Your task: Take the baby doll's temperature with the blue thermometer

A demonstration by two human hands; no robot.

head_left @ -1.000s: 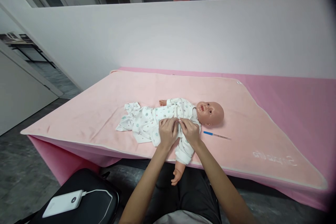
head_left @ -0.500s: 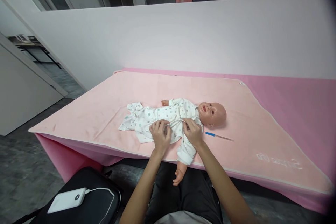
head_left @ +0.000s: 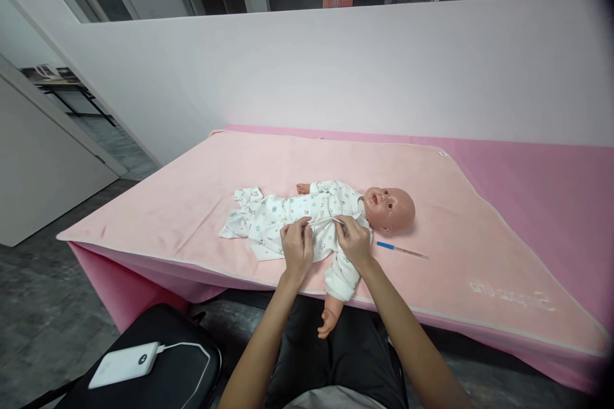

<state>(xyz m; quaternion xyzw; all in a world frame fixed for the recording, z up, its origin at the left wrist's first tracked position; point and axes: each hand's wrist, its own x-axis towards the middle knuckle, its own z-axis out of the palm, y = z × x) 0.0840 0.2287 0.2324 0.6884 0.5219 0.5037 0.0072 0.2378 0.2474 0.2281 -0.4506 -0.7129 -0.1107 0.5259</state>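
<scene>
1. A white power bank (head_left: 123,365) lies on a black bag (head_left: 163,358).
2. The left hand (head_left: 297,247) pinches the doll's white printed cotton romper (head_left: 288,214).
3. The right hand (head_left: 354,243) grips the same fabric at the chest of the plastic baby doll (head_left: 389,208), which lies on the pink blanket (head_left: 192,192).
4. A blue-tipped thin thermometer (head_left: 401,250) lies just beside the doll.

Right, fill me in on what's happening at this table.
A person sits at a table covered by a pink blanket, working on a baby doll that lies on its back, head to the right. Both hands are on the doll's white printed romper: the left hand and the right hand each pinch one end of a thin tie at the chest, pulled taut between them. A thermometer lies on the blanket beside the doll's head.
</scene>
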